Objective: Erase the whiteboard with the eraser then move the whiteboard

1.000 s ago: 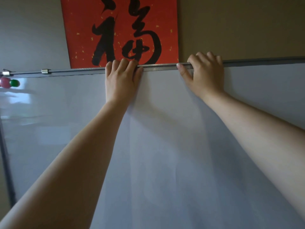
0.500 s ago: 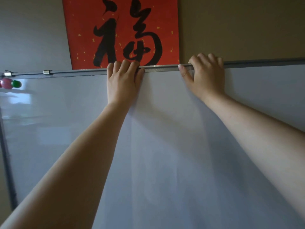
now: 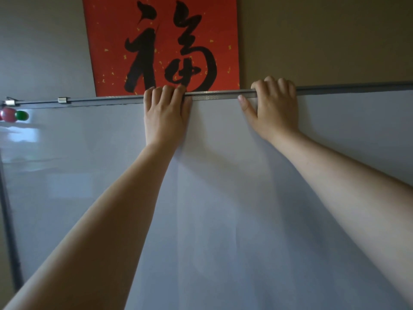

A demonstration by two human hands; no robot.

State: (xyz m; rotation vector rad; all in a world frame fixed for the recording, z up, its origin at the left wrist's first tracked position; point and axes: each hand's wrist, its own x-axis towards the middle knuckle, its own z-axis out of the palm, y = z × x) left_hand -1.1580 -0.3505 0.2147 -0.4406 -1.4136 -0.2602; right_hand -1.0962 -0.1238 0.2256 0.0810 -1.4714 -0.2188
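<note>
A large whiteboard [image 3: 223, 198] with a grey metal frame fills most of the view; its white surface shows no writing. My left hand [image 3: 165, 113] grips the top rail, fingers hooked over the edge. My right hand [image 3: 274, 108] grips the same rail a little further right, fingers over the top and thumb on the front face. Both forearms reach up across the board. No eraser is in view.
A red poster with a black calligraphy character [image 3: 163, 45] hangs on the beige wall behind the board. Red and green magnets [image 3: 13, 115] sit at the board's upper left, under two metal clips [image 3: 63, 100] on the rail. The left frame post [image 3: 9, 220] runs down the edge.
The top rail and both hands sit slightly lower in the view, with more of the poster showing above. Both grips on the rail are unchanged.
</note>
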